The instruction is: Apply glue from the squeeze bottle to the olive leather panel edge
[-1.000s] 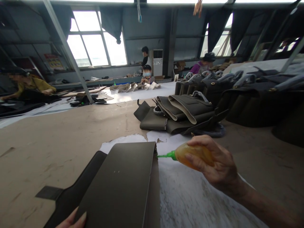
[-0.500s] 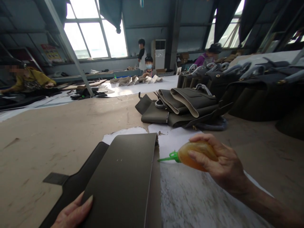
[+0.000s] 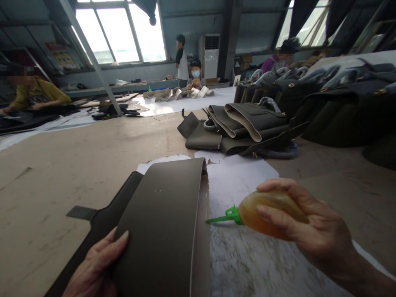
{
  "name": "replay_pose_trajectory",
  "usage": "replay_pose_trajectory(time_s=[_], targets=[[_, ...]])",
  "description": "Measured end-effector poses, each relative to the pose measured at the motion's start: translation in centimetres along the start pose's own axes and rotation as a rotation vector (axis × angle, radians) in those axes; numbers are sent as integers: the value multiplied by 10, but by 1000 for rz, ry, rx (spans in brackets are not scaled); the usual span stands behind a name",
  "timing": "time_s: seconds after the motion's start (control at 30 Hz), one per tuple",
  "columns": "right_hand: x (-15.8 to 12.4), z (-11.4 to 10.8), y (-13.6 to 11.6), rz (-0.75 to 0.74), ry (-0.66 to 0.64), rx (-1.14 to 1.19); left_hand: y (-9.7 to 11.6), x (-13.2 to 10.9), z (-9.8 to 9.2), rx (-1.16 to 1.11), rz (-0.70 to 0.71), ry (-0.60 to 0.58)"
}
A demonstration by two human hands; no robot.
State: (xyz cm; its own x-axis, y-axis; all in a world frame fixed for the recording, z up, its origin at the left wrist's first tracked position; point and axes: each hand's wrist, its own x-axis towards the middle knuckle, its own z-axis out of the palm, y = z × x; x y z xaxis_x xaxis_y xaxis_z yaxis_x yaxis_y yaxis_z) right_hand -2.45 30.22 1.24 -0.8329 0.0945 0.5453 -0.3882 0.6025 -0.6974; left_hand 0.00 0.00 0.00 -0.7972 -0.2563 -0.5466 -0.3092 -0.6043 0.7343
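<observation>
My left hand (image 3: 100, 258) grips the left side of a dark olive bag panel (image 3: 161, 222), thumb on top and the other fingers partly hidden. A black flap with a short tab (image 3: 82, 212) sticks out from beneath the panel to the left. My right hand (image 3: 312, 222) is wrapped round a squeeze bottle (image 3: 269, 214) of amber liquid, probably glue, tilted on its side. The bottle's green nozzle (image 3: 221, 219) points left, its tip at the pale strip (image 3: 202, 231) along the panel's right edge. Whether the tip touches the strip I cannot tell.
White paper (image 3: 238, 251), smudged grey, lies under the bottle on a brown-covered table (image 3: 77, 156). Folded olive bag pieces (image 3: 241, 123) are piled beyond it. Finished-looking bags with wrapped handles (image 3: 343, 95) stand at the right. Several people work at the far tables.
The nozzle tip has moved toward me along the panel's right edge, the bottle coming nearer with my right hand. My left hand still holds the panel. The camera view has shifted slightly.
</observation>
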Motion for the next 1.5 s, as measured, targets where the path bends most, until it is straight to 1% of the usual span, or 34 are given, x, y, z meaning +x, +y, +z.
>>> replay_pose_trajectory(time_s=[0.03,0.13,0.23,0.3,0.4,0.47,0.57,0.7,0.77,0.83,0.9,0.97,1.03,1.13,1.23,1.37,1.43,1.5], targets=[[-3,-2,-2,-4,-12,-10,0,0,0,-13,-13,3],[-13,-8,-5,-14,-38,-28,1,2,-2,-48,-11,75],[-27,-14,-5,-23,-28,-49,0,4,-4,23,25,146],[-37,-16,-5,-24,-32,-77,-1,4,-5,84,58,163],[-44,-17,-7,-30,-44,-107,-2,1,-1,100,120,179],[-42,-16,-9,-64,-46,-120,-2,-1,3,95,143,163],[-29,-12,-8,-156,-7,-146,-1,0,4,93,150,143],[-9,-2,4,-257,41,-156,0,10,-7,88,132,122],[-1,2,11,-291,50,-146,-2,13,-11,78,106,136],[6,6,17,-317,71,-147,-4,12,-11,49,89,146],[10,8,21,-329,93,-154,-6,8,-7,10,91,120],[12,9,23,-327,107,-156,-5,4,-2,-27,97,95],[11,9,23,-312,116,-151,-3,3,1,-51,60,111],[6,8,19,-272,102,-146,0,3,0,-50,4,124],[-3,3,11,-215,64,-159,0,5,-3,8,55,113],[-22,-7,-2,-131,-33,-165,-2,4,-4,49,75,3],[-34,-12,-7,-94,-75,-151,-3,3,-4,48,93,-5],[-47,-15,-12,-52,-74,-122,-3,2,-3,44,114,5]])
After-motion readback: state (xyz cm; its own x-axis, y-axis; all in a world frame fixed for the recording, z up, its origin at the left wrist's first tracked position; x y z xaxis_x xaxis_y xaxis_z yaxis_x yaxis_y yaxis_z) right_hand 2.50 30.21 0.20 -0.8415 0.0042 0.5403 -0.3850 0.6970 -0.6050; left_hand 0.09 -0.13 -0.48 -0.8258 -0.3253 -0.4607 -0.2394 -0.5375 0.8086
